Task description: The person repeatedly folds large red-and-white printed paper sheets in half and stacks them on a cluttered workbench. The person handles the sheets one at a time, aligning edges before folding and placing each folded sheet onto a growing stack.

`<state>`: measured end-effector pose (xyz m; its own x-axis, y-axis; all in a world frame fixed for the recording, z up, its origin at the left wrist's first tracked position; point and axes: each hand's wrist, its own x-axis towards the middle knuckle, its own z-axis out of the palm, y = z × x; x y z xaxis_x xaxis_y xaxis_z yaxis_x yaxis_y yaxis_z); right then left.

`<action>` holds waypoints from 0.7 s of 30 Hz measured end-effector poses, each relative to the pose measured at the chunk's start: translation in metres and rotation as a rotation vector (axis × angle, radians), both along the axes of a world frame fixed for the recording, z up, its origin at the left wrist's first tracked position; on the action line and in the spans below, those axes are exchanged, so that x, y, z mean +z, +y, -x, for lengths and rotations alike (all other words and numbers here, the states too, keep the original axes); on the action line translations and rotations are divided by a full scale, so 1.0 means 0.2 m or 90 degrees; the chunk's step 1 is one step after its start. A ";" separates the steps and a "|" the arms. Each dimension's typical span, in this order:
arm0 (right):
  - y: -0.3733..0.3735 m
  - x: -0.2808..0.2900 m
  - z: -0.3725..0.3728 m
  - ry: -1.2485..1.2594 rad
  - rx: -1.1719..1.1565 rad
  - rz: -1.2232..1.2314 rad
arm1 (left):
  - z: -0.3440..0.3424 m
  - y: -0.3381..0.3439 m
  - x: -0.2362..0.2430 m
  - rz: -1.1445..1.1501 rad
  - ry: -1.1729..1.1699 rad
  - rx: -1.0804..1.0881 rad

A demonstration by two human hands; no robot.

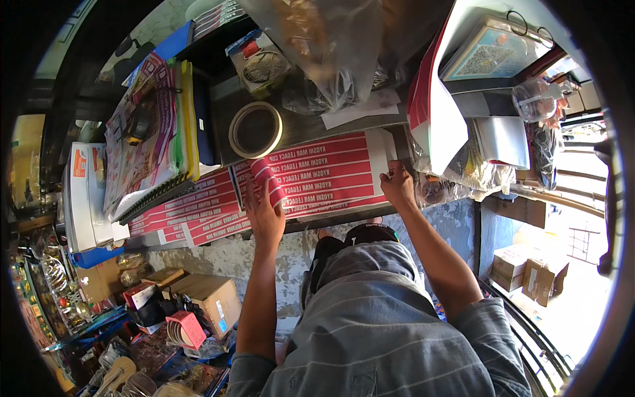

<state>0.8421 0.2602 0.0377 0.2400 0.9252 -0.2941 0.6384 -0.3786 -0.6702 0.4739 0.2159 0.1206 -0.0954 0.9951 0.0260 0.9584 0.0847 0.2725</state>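
Observation:
My left hand (266,218) is at the curled left end of a red-and-white printed sheet (317,188), its fingers closed around the curl. At the white right margin of that sheet, my right hand (397,184) has its fingers bent in a pinch; what is between them is unclear. More red-and-white printed strips (172,215) lie to the left, partly under a stack of folders. Just above my left hand, a roll of tape (271,139) rests flat on the dark shelf.
Folders and magazines (149,132) fill the left side. Clear plastic bags (331,59) sit at the back. A standing red-and-white sheet (443,132) and clear bottle (532,99) are at right. Boxes (205,298) crowd the lower left; more cartons (522,271) stand beside the bright opening.

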 end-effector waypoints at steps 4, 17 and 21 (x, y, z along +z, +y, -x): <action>-0.07 0.02 -0.02 0.023 -0.037 -0.061 | -0.04 0.02 -0.04 -0.009 0.038 -0.012; -0.56 0.05 -0.13 0.201 0.046 0.059 | -0.79 0.14 -0.28 0.078 -0.009 -0.332; -0.57 0.08 -0.21 0.222 0.063 0.071 | -0.89 0.19 -0.34 0.025 -0.032 -0.368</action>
<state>0.8838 0.1462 0.0532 0.0186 0.8963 -0.4431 0.4161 -0.4100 -0.8117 0.6515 0.2536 0.0516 0.4638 0.8860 -0.0029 0.8378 -0.4375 0.3267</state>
